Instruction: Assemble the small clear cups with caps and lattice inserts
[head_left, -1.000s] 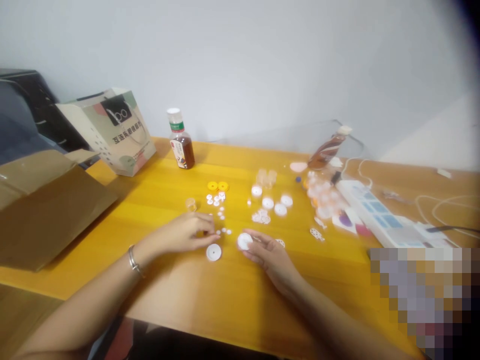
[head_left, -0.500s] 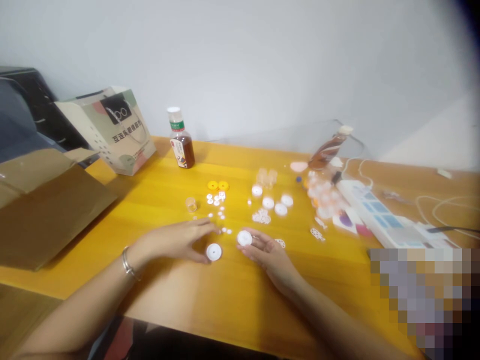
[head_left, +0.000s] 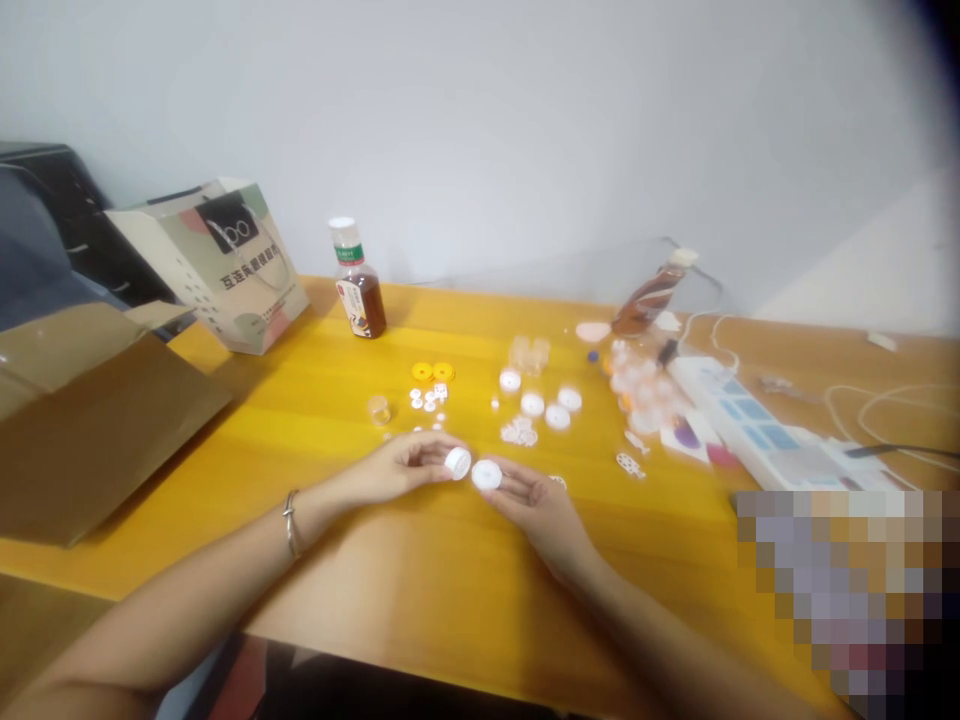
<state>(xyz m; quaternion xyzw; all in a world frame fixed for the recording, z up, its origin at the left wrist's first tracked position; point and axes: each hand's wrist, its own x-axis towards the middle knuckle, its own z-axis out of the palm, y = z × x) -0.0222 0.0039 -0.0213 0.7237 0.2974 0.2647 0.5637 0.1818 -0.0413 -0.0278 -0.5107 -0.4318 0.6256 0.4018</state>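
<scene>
left hand [head_left: 391, 470] pinches a short white cylinder [head_left: 458, 462] | right hand [head_left: 543, 512] grips a white disc [head_left: 487, 475] | pairing step, apparently | next calls for squared faces

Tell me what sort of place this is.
Likely an indoor workspace, perhaps at home or in an office: a wooden-looking table stands by a pale wall, with loose white discs spread on it.
</scene>
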